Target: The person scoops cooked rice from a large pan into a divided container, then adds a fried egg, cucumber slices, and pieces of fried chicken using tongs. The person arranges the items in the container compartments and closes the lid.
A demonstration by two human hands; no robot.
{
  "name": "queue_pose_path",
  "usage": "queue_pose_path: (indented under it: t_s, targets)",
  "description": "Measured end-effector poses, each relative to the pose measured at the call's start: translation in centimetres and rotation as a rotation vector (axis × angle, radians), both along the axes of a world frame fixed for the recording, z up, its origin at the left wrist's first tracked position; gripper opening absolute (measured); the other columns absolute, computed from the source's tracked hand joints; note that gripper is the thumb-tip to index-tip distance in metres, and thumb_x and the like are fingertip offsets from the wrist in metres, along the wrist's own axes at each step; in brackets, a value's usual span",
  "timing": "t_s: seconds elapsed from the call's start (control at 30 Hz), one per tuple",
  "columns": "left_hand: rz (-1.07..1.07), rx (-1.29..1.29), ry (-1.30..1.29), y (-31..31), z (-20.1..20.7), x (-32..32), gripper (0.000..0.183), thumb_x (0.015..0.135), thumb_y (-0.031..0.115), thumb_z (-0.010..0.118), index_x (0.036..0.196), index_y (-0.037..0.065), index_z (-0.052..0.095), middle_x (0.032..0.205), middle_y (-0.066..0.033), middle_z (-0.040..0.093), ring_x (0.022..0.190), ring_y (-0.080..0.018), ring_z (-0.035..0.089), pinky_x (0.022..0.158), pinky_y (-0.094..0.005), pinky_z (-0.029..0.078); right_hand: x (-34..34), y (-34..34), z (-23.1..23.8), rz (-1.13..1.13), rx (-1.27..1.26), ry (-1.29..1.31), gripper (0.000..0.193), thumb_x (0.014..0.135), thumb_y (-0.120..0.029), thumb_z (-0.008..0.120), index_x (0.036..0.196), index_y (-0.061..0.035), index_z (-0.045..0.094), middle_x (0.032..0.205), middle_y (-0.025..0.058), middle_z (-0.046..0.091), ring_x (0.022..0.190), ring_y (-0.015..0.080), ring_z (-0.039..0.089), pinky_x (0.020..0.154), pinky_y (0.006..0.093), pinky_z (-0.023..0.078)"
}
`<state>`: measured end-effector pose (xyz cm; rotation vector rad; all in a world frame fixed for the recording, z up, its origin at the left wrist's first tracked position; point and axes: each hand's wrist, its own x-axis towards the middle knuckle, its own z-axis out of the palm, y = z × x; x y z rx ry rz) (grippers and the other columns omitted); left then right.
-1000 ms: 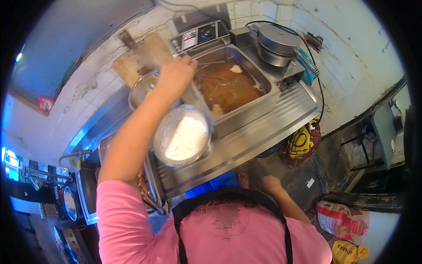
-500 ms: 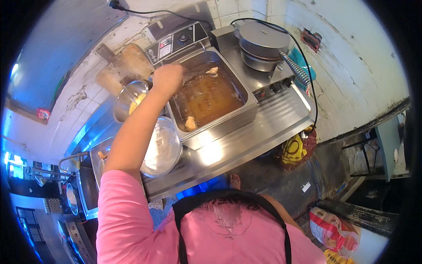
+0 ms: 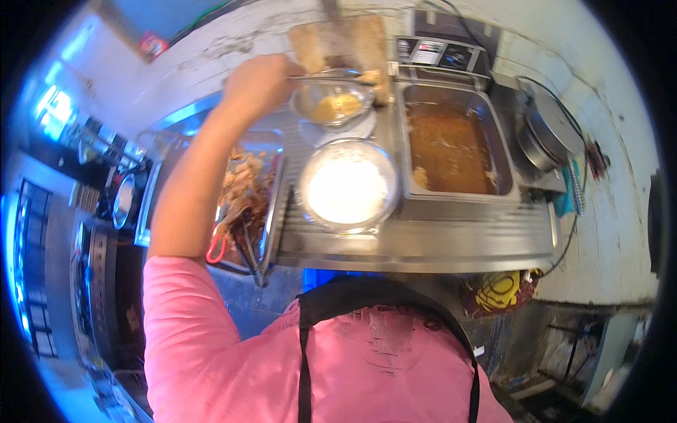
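My left hand (image 3: pixel 257 84) is closed round metal tongs (image 3: pixel 328 76), blurred by motion. They point right, over the metal bowl of yellow mixture (image 3: pixel 337 107). What looks like a golden fried piece (image 3: pixel 369 77) is at the tongs' tip. Nearer me stands a bowl of white flour (image 3: pixel 347 185). To the right is the deep fryer (image 3: pixel 455 201), full of brown oil, with a pale piece (image 3: pixel 421 176) at its near left corner. Under my left forearm lies a metal tray of food pieces (image 3: pixel 247 183). My right hand is out of view.
Red-and-black handled tools (image 3: pixel 240 247) rest on the tray's near end. A wooden board (image 3: pixel 307 46) leans behind the bowls. A round lidded appliance (image 3: pixel 553 130) stands right of the fryer, its black cable running down. The steel counter's front edge (image 3: pixel 416 264) lies nearest me.
My view has swung left. My left hand has moved with the tongs from over the fryer to above the bowl of yellow mixture, a piece apparently at their tip.
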<state>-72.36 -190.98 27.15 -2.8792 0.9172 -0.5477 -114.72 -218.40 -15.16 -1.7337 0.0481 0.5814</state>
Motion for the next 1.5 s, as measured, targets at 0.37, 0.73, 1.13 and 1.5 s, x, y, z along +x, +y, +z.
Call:
queue_pose_path:
  t_s: [0.37,0.73,1.13,1.5]
  targets:
    - [0.661,0.255,0.355,26.7,-1.9,-3.9,0.025,0.075,0.022,0.068,0.099,0.019,0.074,0.095,-0.0107,0.071,0.091,-0.0317,0.068,0.08,-0.0434,0.054,6.1,3.3,6.0,0.188,-0.101,-0.008,0.035,0.091,-0.028,0.052,0.113,-0.0038,0.065,0.113,0.0199,0.065,0.1,0.0342,0.063,0.086,0.0401,0.048]
    - [0.351,0.12,0.114,18.3,2.5,-4.7,0.036,0.077,0.013,0.068,0.112,0.008,0.067,0.105,-0.0158,0.064,0.098,-0.035,0.062,0.084,-0.0442,0.049,11.9,0.7,23.3,0.365,-0.404,0.054,0.035,0.09,-0.027,0.058,0.117,-0.0051,0.063,0.103,0.0199,0.068,0.088,0.0301,0.067,0.08,0.0374,0.051]
    - [-0.596,0.368,0.05,-13.3,-2.7,-5.5,0.022,0.074,0.005,0.063,0.095,0.006,0.071,0.09,-0.0106,0.065,0.087,-0.0293,0.065,0.073,-0.0411,0.052,16.5,-9.8,37.4,-0.133,-0.604,-0.856,0.02,0.081,-0.01,0.069,0.1,-0.0055,0.07,0.086,0.0123,0.07,0.072,0.0277,0.067,0.064,0.0356,0.052]
    - [-0.468,0.626,0.32,-19.3,-6.8,-3.3,0.013,0.074,0.011,0.061,0.08,0.007,0.072,0.084,-0.0141,0.071,0.079,-0.0294,0.07,0.064,-0.0406,0.054,42.8,-19.8,31.6,-0.438,-1.064,-1.073,0.027,0.083,-0.02,0.067,0.106,-0.0075,0.066,0.105,0.0136,0.063,0.101,0.0336,0.059,0.085,0.0433,0.049]
